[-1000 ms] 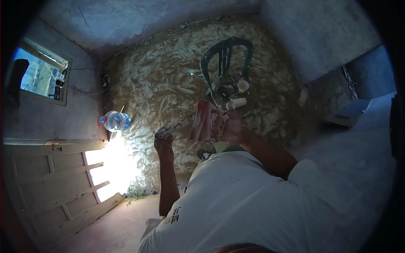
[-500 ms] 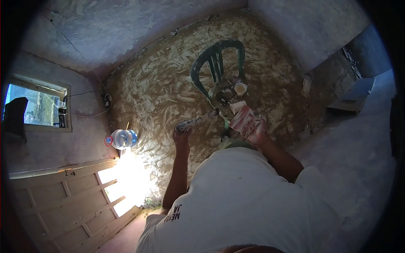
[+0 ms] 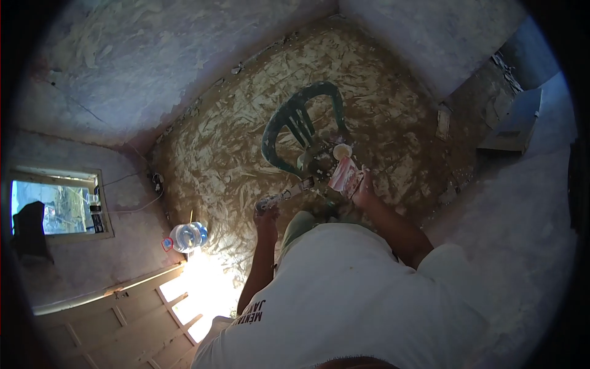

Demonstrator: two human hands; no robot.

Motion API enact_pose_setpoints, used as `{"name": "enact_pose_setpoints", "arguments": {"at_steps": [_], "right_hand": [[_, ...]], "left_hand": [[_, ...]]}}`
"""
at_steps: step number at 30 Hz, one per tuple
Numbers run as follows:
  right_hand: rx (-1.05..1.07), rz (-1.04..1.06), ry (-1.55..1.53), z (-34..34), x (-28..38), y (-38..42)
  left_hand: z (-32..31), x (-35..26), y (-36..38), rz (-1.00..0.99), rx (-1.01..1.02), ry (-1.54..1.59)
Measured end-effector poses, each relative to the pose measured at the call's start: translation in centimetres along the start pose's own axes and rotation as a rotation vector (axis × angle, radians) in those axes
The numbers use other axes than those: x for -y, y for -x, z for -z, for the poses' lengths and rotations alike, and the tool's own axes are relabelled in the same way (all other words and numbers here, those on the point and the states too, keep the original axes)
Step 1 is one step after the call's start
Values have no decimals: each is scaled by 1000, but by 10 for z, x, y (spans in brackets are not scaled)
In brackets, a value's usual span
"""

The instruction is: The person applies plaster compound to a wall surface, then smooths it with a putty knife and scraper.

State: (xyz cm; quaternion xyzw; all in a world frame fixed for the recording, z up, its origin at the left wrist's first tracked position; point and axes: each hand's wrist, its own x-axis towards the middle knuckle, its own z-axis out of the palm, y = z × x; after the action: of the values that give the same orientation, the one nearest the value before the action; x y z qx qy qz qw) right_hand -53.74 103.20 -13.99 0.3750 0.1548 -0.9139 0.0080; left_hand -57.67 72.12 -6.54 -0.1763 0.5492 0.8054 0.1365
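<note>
My left hand (image 3: 266, 216) is closed around the handle of a putty knife (image 3: 289, 194) smeared with white, its narrow blade pointing right. In my right hand (image 3: 364, 187) is a reddish flat piece (image 3: 344, 175) streaked with white; its exact kind I cannot make out. Just beyond it a small pale round container (image 3: 342, 151) sits on the seat area of a green plastic chair (image 3: 300, 120). Dark, white-spotted clutter (image 3: 321, 163) lies beside the container, too dim to name. Both tools are close together over the near side of the chair.
The floor (image 3: 246, 141) is covered with white smears. A large clear plastic bottle (image 3: 186, 238) lies at the left by a bright patch of light. A panelled door (image 3: 117, 332) and a window (image 3: 52, 206) are on the left; a flat board (image 3: 513, 126) leans at the right.
The view has tilted, so the room sits lower in the picture. The reddish piece is turned more edge-on and nearer the round container. Both hands keep their holds.
</note>
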Motion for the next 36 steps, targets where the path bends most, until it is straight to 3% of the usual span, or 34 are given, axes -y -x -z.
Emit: {"name": "enact_pose_setpoints", "arguments": {"at_steps": [10, 11, 14, 16, 18, 24, 29, 36], "right_hand": [[-96, 240, -306, 0, 44, 32], [43, 299, -336, 6, 51, 28], [100, 376, -331, 26, 56, 13], [-73, 372, -361, 9, 61, 15], [11, 445, -341, 20, 60, -5], [-154, 514, -378, -29, 53, 0], [-203, 474, -485, -18, 33, 6], [-260, 481, -311, -33, 46, 8]], "left_hand": [[-105, -20, -120, 58, 281, -146], [-113, -20, -133, 31, 358, -154], [-139, -25, -167, 68, 414, -242], [-155, -28, -186, 65, 469, -254], [-163, -23, -204, 47, 476, -249], [-174, 7, -252, 15, 574, -351], [-175, 25, -268, 76, 570, -432], [-175, 67, -277, -18, 620, -508]]}}
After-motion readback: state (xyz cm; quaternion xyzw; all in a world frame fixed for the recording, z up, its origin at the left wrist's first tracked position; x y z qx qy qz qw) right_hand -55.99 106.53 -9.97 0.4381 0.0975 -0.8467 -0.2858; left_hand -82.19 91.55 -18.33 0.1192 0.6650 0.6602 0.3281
